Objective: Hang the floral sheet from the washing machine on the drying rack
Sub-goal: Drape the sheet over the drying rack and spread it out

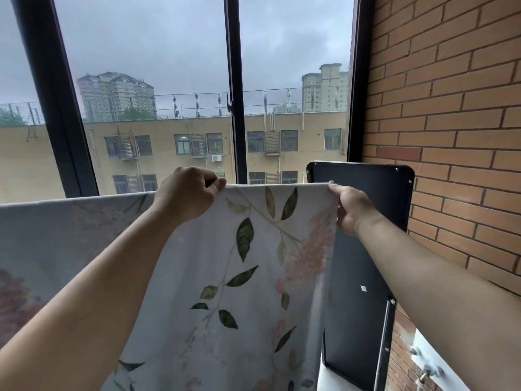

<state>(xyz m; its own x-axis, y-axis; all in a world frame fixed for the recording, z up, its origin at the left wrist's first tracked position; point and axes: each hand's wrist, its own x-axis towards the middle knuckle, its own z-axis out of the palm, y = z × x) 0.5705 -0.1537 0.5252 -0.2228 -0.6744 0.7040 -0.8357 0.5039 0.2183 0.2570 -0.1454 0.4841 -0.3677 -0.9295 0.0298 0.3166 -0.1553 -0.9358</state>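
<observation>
The floral sheet (pixel 248 277), pale with green leaves and pink blossoms, hangs stretched in front of me with its top edge level. My left hand (pixel 187 193) pinches that top edge near the middle. At the sheet's right corner, my right hand (pixel 348 207) grips the edge with the thumb on top. More of the sheet runs off to the left at the same height. The drying rack is hidden behind the cloth, and no washing machine is in view.
A large dark-framed window (pixel 234 88) faces me, showing buildings outside. A black panel (pixel 363 263) stands upright right of the sheet, against a brick wall (pixel 451 108). A white surface with taps (pixel 428 365) sits low on the right.
</observation>
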